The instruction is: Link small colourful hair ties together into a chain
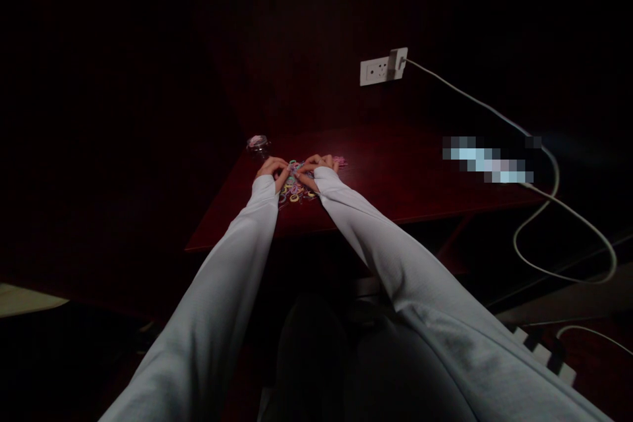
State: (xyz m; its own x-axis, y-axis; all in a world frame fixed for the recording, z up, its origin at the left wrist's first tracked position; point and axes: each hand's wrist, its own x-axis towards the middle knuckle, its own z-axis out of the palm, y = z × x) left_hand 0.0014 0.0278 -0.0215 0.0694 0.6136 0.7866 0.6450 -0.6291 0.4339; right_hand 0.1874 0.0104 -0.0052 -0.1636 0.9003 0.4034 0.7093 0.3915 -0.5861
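Pale sleeves [212,290] stretch forward from the camera to two hands working close together. The left hand [267,167] curls with thumb and forefinger drawn nearly closed; the right hand [316,162] mirrors it, fingers bent inward. Whether either one grips a band between the tips is too small and dim to tell.

Beneath and between them, on the dark red counter [395,191], lies a loose heap of small coloured bands [295,198], yellow, lilac and green among them. They look feather-light, soft and springy, hard to break but apt to cling and tangle, so a fingertip pinch on one exposed edge should suit better than a fistful. Pink strands [341,161] lie just beyond the right hand, likely just as limp.

Past the left hand stands a clear jar [258,147], probably smooth and breakable, best held around its body. Farther off, a white cable [469,97] hangs from a wall socket [374,71].
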